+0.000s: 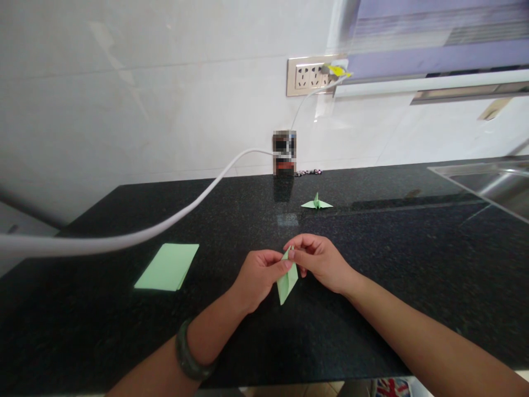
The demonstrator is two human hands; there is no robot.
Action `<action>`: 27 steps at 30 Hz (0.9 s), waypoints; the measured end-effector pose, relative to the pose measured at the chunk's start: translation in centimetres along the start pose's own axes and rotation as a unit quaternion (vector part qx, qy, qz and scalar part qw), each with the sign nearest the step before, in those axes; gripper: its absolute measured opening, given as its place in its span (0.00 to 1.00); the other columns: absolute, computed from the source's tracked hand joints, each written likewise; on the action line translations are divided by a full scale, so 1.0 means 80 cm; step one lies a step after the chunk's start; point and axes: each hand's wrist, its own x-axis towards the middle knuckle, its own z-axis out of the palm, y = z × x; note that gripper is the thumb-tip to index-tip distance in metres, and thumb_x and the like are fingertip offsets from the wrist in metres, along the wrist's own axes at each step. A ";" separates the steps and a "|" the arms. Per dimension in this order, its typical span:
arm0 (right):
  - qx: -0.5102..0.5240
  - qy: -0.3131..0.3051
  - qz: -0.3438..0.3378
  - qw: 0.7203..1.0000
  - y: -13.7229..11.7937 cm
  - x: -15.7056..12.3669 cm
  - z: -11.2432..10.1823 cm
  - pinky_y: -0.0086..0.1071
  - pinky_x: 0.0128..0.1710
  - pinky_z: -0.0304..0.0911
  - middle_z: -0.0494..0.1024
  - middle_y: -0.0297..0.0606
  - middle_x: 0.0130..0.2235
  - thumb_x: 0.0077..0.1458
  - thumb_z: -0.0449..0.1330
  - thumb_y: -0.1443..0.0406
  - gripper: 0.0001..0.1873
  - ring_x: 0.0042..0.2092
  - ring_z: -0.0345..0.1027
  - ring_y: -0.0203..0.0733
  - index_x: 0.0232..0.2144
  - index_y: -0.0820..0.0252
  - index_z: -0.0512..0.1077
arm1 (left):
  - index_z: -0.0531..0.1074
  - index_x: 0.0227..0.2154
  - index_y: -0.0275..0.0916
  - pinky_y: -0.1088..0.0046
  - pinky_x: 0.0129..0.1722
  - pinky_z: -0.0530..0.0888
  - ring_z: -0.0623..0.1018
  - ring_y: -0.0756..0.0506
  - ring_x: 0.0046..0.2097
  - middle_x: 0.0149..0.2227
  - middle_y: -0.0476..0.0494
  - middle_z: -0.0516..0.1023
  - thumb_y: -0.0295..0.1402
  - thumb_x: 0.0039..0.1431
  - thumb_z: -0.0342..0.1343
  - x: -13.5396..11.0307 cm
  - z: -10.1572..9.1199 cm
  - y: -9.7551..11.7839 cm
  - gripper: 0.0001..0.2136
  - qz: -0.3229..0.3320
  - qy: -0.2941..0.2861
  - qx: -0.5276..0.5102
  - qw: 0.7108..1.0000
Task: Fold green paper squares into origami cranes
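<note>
Both of my hands meet over the black countertop [372, 286] and pinch a partly folded piece of light green paper [287, 282]. My left hand [258, 275] grips its upper left edge with thumb and fingers closed. My right hand [320, 259] pinches the top tip from the right. The paper hangs down between them as a narrow pointed shape. A dark bracelet [188, 358] sits on my left wrist.
A stack of flat green paper sheets [167, 267] lies to the left. A finished green paper crane [316, 203] stands further back. A white cable [165, 223] crosses from the left to a wall socket [309, 77]. A metal sink [491, 182] is at the right.
</note>
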 end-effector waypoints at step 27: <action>-0.039 0.019 0.005 0.999 0.000 -0.004 0.010 0.24 0.18 0.52 0.65 0.30 0.22 0.46 0.59 0.61 0.08 0.20 0.54 0.28 0.25 0.62 0.67 | 0.73 0.21 0.34 0.77 0.20 0.60 0.66 0.52 0.20 0.19 0.48 0.71 0.41 0.50 0.51 -0.001 0.003 -0.003 0.15 0.072 0.071 0.167 0.981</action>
